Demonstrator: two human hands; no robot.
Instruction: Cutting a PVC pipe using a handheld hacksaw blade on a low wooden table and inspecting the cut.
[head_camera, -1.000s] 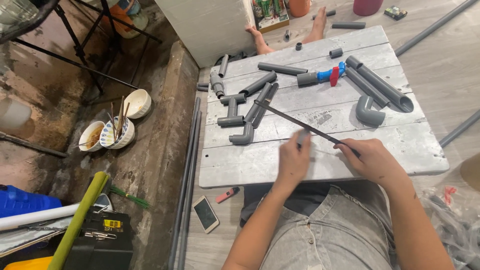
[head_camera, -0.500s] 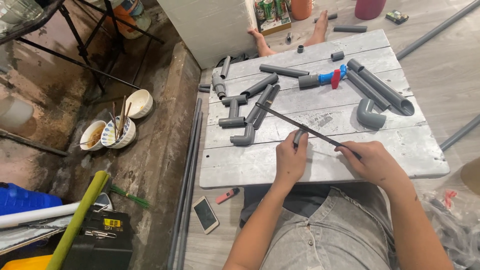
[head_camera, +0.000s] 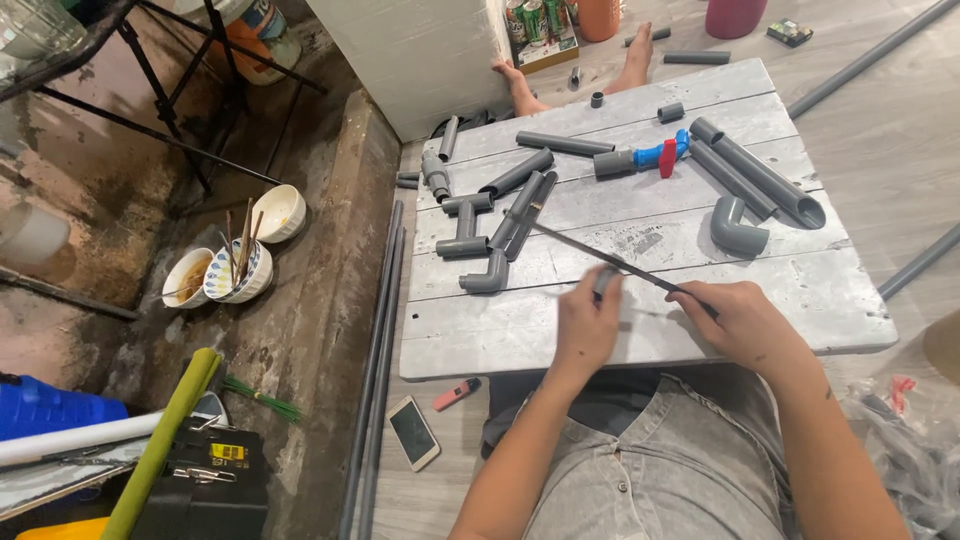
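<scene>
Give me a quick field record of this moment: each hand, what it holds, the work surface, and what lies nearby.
Left hand: left hand grips a short grey pipe piece held upright on the board.
Right hand: right hand holds the handle end of a long thin file, whose blade lies across the pipe piece's top.
Surface: grey wooden board.
On board: elbow fitting, blue and red valve, large pipe.
Floor: phone, bowls.

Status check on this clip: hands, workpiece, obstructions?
Left hand grips short grey pipe piece. Right hand holds long dark file across it. Loose pipe fittings beyond the file tip, not touching.
</scene>
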